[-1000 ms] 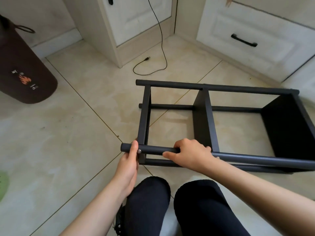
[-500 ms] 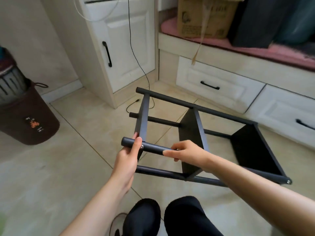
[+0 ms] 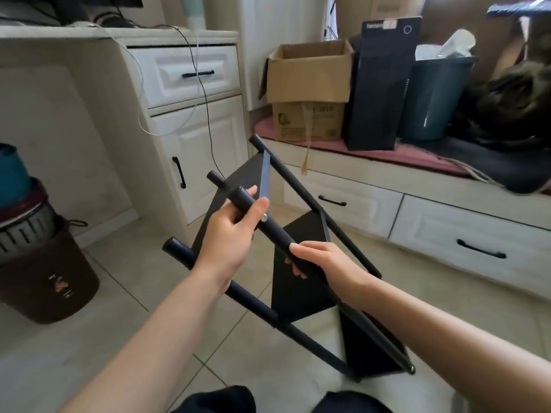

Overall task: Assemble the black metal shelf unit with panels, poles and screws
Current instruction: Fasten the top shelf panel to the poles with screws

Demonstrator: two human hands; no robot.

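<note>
Black metal shelf unit of round poles and flat panels (image 3: 301, 281), lying flat on the tiled floor (image 3: 89, 338) a second ago, now raised and tilted steeply, far end low. Left hand (image 3: 235, 231) and right hand (image 3: 325, 260) have risen with the near pole (image 3: 275, 231).

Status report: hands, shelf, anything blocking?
Left hand and right hand both grip one pole. Shelf tilted, far end near floor. Nothing blocking.
</note>
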